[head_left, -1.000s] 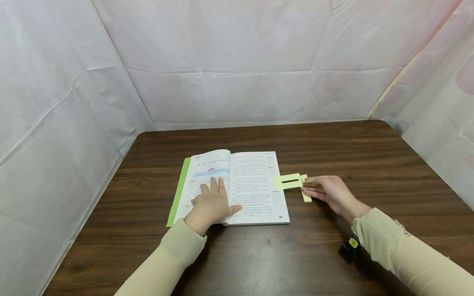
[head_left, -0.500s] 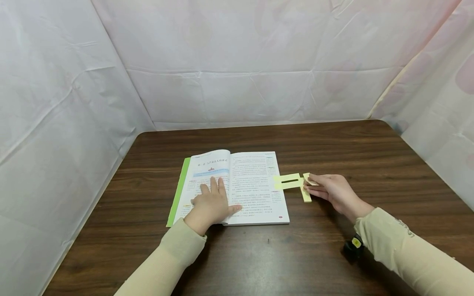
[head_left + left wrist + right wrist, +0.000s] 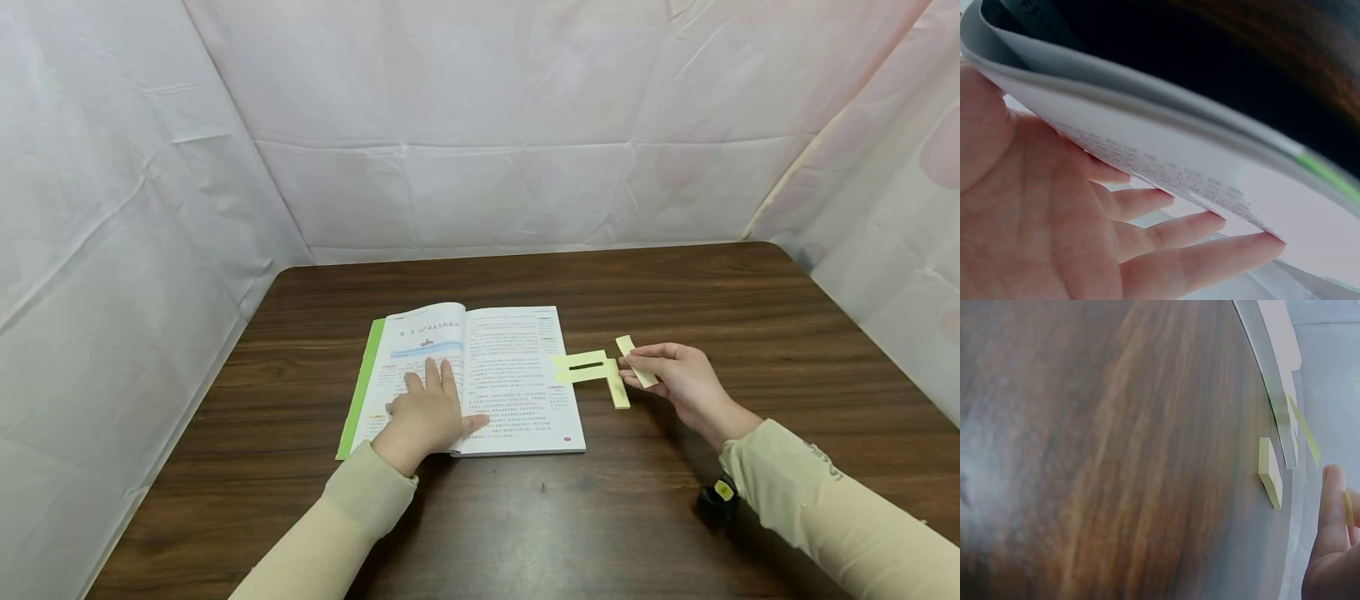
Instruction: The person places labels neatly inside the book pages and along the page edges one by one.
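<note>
An open book [image 3: 517,417] with printed pages and a green cover edge lies on the table. Across its left page and the fold my left hand [image 3: 430,414] rests with fingers spread; in the left wrist view the fingertips [image 3: 1269,244] touch the page. My right hand [image 3: 686,383], right of the book, pinches a pale yellow sticky note strip [image 3: 636,362] between thumb and fingers. Just left of it, a pad of yellow sticky notes [image 3: 619,393] lies on the table. Two yellow strips [image 3: 585,358] stick out from the right page's edge toward that pad.
The dark wood-grain table [image 3: 480,525] extends around the book on all sides. White sheeting [image 3: 480,192] hangs behind the table and at both sides. A black device with a yellow label [image 3: 720,496] is worn under the right wrist.
My right hand has lifted the sticky note strip off the pad and drawn it slightly right and up, turning its face into view. The left hand has stayed on the book.
</note>
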{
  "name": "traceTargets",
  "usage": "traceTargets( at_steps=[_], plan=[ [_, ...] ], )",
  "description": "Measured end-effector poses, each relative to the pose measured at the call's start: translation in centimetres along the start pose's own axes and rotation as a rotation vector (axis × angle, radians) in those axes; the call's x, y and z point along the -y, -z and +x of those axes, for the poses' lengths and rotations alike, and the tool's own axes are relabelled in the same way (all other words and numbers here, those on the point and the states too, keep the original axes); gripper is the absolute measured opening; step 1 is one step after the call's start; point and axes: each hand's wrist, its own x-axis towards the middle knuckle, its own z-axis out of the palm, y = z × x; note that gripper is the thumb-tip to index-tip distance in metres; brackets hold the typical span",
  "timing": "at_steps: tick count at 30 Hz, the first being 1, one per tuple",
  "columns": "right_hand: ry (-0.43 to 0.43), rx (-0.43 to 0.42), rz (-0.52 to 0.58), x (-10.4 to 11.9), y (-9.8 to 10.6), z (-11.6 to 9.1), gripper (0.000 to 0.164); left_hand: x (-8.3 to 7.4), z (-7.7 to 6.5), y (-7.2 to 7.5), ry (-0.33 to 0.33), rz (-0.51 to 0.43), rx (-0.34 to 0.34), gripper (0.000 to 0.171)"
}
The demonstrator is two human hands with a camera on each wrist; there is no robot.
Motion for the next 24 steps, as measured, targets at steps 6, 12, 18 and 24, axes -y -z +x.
traceTargets(
  at_steps=[6,12,18,24],
  plan=[
    [0.001,-0.031,-0.033,0.06,-0.25,0.17,0.033,-0.02,0.01,0.00,0.002,0.001,0.001,0.102],
    [-0.006,-0.034,-0.028,0.20,-0.39,0.10,0.042,-0.04,0.04,-0.01,0.002,0.009,-0.001,0.102],
    [-0.003,-0.016,-0.022,0.24,-0.43,-0.22,0.029,-0.05,0.08,-0.06,0.005,0.006,-0.002,0.103],
    [-0.026,0.009,-0.074,0.28,-0.65,-0.52,0.015,-0.06,0.07,-0.08,0.003,0.007,-0.006,0.102]
  ],
)
